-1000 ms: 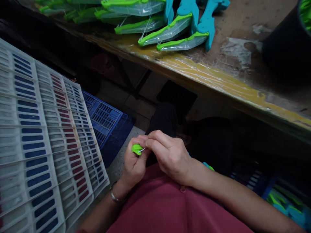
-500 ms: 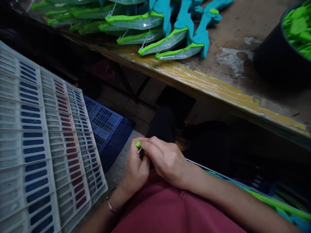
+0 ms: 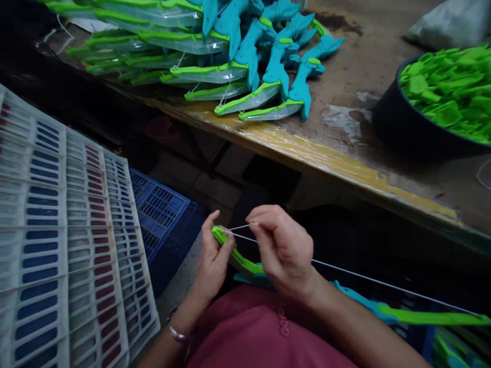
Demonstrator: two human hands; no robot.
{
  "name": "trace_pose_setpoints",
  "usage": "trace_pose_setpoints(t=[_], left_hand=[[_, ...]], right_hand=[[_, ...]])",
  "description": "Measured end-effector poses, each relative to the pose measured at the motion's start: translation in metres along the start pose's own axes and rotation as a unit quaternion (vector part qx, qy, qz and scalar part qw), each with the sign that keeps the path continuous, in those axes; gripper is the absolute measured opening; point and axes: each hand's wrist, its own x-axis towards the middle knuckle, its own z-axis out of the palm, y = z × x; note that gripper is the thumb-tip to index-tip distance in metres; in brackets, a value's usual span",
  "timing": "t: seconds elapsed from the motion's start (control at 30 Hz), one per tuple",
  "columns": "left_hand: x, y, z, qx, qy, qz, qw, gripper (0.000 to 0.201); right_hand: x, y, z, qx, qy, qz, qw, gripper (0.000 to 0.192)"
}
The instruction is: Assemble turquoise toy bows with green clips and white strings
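Note:
A toy bow point(image 3: 433, 317) with green limbs and a teal middle lies across my lap. Its left green tip sits between the thumb and fingers of my left hand point(image 3: 210, 263), with the forefinger raised. My right hand point(image 3: 286, 253) pinches the loose end of a white string point(image 3: 368, 280) just right of that tip. The short end is drawn out from the tip, while the long part runs behind my right hand to the bow's far right tip. My right hand and forearm hide part of the teal middle.
Several teal and green toy bows point(image 3: 263, 94) are piled on the table point(image 3: 345, 168). A black tub point(image 3: 414, 128) of green plastic parts and a pale bag point(image 3: 452, 25) stand at right. At left are a white slatted crate point(image 3: 72, 245) and a blue crate point(image 3: 164, 204).
My hands were close together over the tip; now my right hand has moved right, drawing the string end out. More of the bow shows, and the view has shifted.

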Motion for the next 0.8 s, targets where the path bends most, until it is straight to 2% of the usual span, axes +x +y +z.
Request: trace_pose_setpoints(t=[0.03, 0.1, 0.17, 0.27, 0.33, 0.47, 0.53, 0.57, 0.63, 0.7, 0.8], left_hand=[[0.002, 0.002, -0.001, -0.033, -0.021, -0.005, 0.999, 0.053], [0.003, 0.007, -0.003, -0.074, -0.064, 0.011, 0.995, 0.032], [0.002, 0.013, -0.005, -0.094, -0.096, 0.036, 0.99, 0.015], [0.002, 0.016, -0.005, -0.112, -0.103, 0.054, 0.987, 0.006], [0.004, 0.014, -0.003, -0.107, -0.064, 0.042, 0.991, 0.009], [0.007, 0.011, 0.002, -0.082, 0.004, 0.023, 0.996, 0.013], [0.008, 0.011, 0.003, -0.065, 0.019, 0.026, 0.997, 0.014], [0.008, 0.011, 0.003, -0.056, 0.025, 0.029, 0.998, 0.014], [0.008, 0.011, 0.002, -0.045, 0.03, 0.031, 0.998, 0.015], [0.007, 0.011, 0.001, -0.045, 0.024, 0.027, 0.998, 0.016], [0.007, 0.011, 0.001, -0.053, 0.006, 0.019, 0.998, 0.017]], right_hand=[[0.001, 0.002, -0.003, 0.013, 0.01, 0.036, 0.999, 0.012], [-0.001, 0.009, -0.002, 0.047, 0.009, 0.111, 0.993, 0.013], [-0.005, 0.02, 0.004, 0.094, 0.003, 0.194, 0.976, 0.015], [-0.012, 0.032, 0.014, 0.147, 0.001, 0.278, 0.949, 0.016], [-0.014, 0.033, 0.017, 0.145, -0.002, 0.275, 0.951, 0.015], [-0.011, 0.023, 0.009, 0.109, -0.054, 0.141, 0.982, 0.014], [-0.008, 0.018, 0.005, 0.118, -0.098, 0.098, 0.983, 0.013], [-0.007, 0.016, 0.004, 0.131, -0.113, 0.097, 0.98, 0.013], [-0.006, 0.015, 0.004, 0.161, -0.118, 0.132, 0.971, 0.012], [-0.006, 0.017, 0.006, 0.194, -0.107, 0.196, 0.955, 0.012], [-0.005, 0.021, 0.009, 0.267, -0.099, 0.31, 0.907, 0.018]])
